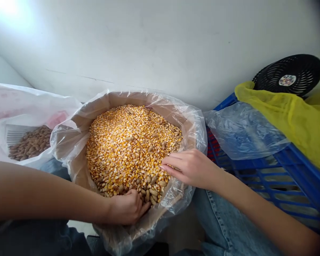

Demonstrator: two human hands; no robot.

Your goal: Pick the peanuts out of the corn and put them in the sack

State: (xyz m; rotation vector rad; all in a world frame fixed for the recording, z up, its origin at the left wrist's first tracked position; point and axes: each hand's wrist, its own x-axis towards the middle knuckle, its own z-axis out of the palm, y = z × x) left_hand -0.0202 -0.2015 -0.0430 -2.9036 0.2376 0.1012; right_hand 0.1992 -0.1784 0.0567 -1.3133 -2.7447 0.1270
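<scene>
We had both hands at the near side of a round, open container, whose brown wall (96, 108) was lined with a clear plastic bag (198, 128) folded out over the rim. Yellow corn kernels (117, 142) filled it in a broad heap, and the unshelled peanuts (153, 192) gathered mostly at the near edge, between our two hands. Our left hand (129, 208) was curled low among them, its fingers bent inward and one finger stretched toward the right, just beside the nearest shells; we could not tell whether it gripped any, since its palm was hidden. Our right hand (190, 167) reached in over the right rim, above and to the right of those peanuts, its fingers pointing left with only a narrow gap between them; we could not tell whether anything was held at the tips. A few more peanuts lay scattered across the corn, beyond both hands. To our left stood a white bag (29, 96) with many brown nuts (33, 142) inside. To our right was a blue crate (290, 192), with clear plastic film (248, 131) and a yellow cloth (288, 117) draped over its edge.
</scene>
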